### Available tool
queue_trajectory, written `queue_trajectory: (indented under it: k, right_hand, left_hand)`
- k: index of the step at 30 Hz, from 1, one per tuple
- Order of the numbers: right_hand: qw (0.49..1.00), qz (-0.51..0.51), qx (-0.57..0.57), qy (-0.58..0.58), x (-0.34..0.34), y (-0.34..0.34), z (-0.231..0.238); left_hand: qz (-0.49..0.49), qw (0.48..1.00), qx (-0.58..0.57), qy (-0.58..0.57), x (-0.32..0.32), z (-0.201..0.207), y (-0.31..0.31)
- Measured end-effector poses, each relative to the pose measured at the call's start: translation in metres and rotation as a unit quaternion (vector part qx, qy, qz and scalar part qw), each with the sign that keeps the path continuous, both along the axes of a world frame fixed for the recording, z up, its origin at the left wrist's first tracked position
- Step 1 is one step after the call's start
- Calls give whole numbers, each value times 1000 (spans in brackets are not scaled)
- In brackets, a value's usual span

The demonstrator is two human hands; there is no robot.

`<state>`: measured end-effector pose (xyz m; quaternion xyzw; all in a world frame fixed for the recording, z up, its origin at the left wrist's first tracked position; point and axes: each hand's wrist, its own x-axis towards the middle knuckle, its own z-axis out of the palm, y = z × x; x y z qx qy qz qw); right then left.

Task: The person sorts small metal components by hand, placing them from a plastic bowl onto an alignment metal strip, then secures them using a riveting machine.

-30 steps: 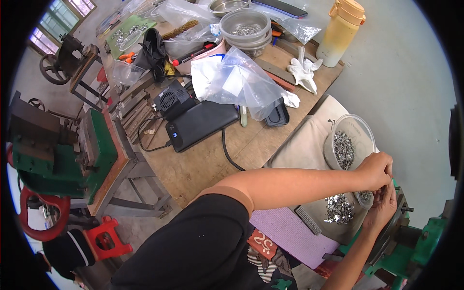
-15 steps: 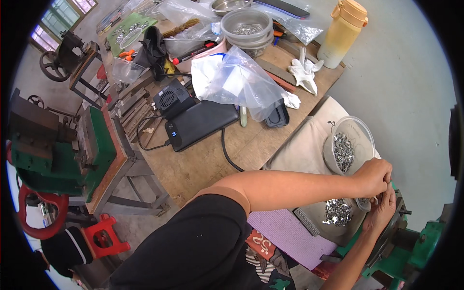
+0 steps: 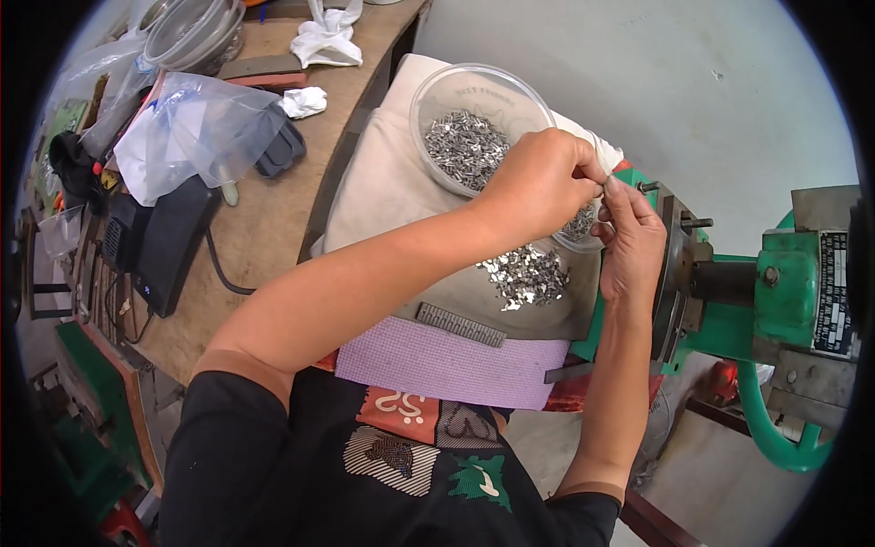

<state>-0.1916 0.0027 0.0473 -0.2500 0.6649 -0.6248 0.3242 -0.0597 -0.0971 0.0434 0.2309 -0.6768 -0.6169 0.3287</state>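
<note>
My left hand (image 3: pixel 544 180) and my right hand (image 3: pixel 633 239) meet fingertip to fingertip above the right side of the work surface. Both are closed in a pinch; whatever lies between the fingertips is too small or hidden to make out. Below them, partly covered, is a small clear tub (image 3: pixel 576 239) of metal bits. A larger round clear tub (image 3: pixel 428 117), holding many small shiny metal pieces (image 3: pixel 467 150), stands beyond my left forearm. Nearer to me lies a loose heap of shiny metal pieces (image 3: pixel 527 278) on the grey surface.
A green machine (image 3: pixel 784 283) with a dark shaft stands close by my right hand. In front of me are a purple mat (image 3: pixel 447 363) and a toothed metal bar (image 3: pixel 460 325). The wooden table (image 3: pixel 255 214) at left carries a plastic bag (image 3: pixel 205 128), a black power bank (image 3: pixel 178 242) and white gloves (image 3: pixel 326 36).
The view has swung right and down, so the tubs, heap and machine sit nearer its middle. My hands stay together, pinching; my right palm now shows more plainly.
</note>
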Motion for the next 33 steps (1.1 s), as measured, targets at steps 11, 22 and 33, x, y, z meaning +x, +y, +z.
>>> queue_trajectory:
  k: [11,22,33]
  right_hand:
    - [996,14,19,89,9,12,8]
    - [915,221,34,335,91,57,-14]
    - [813,240,28,530,100,63,-36]
  left_hand:
    - [78,916,-389,-57,13,-6,13]
    - [17,954,-267,-136,141,-8,61]
    - [-20,950,-212,-228,173,-32,75]
